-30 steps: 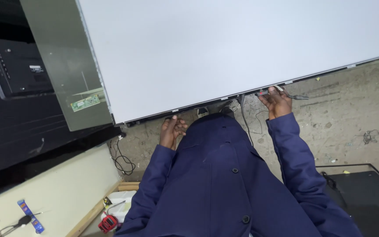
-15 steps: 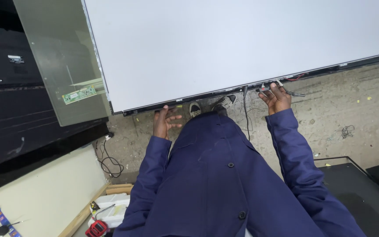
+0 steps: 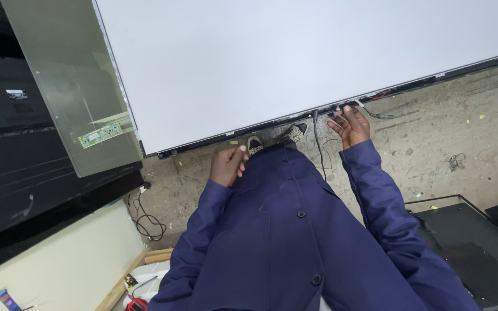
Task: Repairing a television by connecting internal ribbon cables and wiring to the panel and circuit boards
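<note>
Fingers (image 3: 347, 112) spread, touching white panel (image 3: 295, 57) edge.

Large flat panel (image 3: 295, 57): plain white, unpatterned, edged below by a thin black frame (image 3: 214, 144). Leaning glass sheet (image 3: 70, 80): translucent grey-green, carrying a green circuit strip (image 3: 100, 134). Coat (image 3: 295, 242): solid navy blue with dark buttons. Floor (image 3: 445, 138): mottled grey-brown concrete, flecked with yellow and white scraps. Cables: one black cable (image 3: 145, 222); red wire (image 3: 380, 95) at the panel's lower edge. Stacked screens (image 3: 12, 167), left: black. Board (image 3: 59, 270) at lower left: cream.
</note>
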